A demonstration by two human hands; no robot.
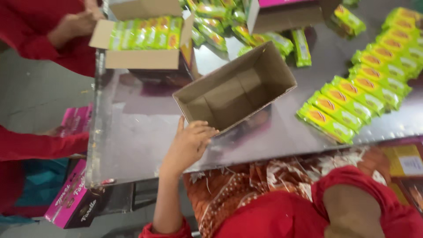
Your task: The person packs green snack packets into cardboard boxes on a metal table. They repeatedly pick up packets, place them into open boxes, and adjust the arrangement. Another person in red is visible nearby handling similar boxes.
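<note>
Gripping empty carton (235,90) on steel table (141,136), left hand (189,143)

brown cardboard box (235,90), green-and-orange packets (348,103), seemingly pink cartons (72,200), silvery table (141,136).
</note>
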